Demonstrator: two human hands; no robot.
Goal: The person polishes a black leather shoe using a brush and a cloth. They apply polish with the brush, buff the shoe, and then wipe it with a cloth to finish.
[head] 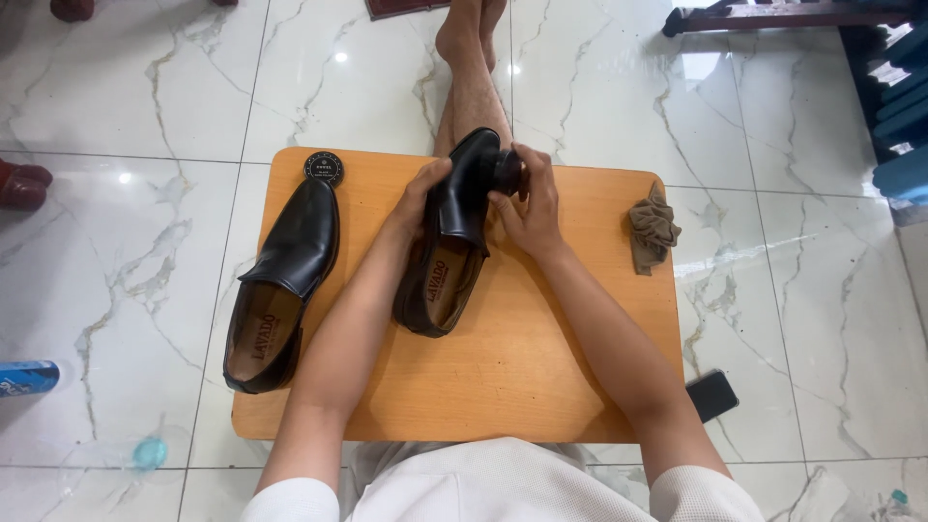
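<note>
Shoe (454, 232) toe hidden behind right hand (530, 208).

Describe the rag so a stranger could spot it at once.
Start at the orange wooden board on the marble floor. At its right edge, past the right hand, lies the rag: crumpled, brownish-grey cloth, the only soft thing there, unlike the glossy black shoes.

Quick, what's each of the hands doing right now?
Left hand: closed on the side of the black shoe, holding it.
Right hand: closed on a dark brush against the shoe's toe.
</note>
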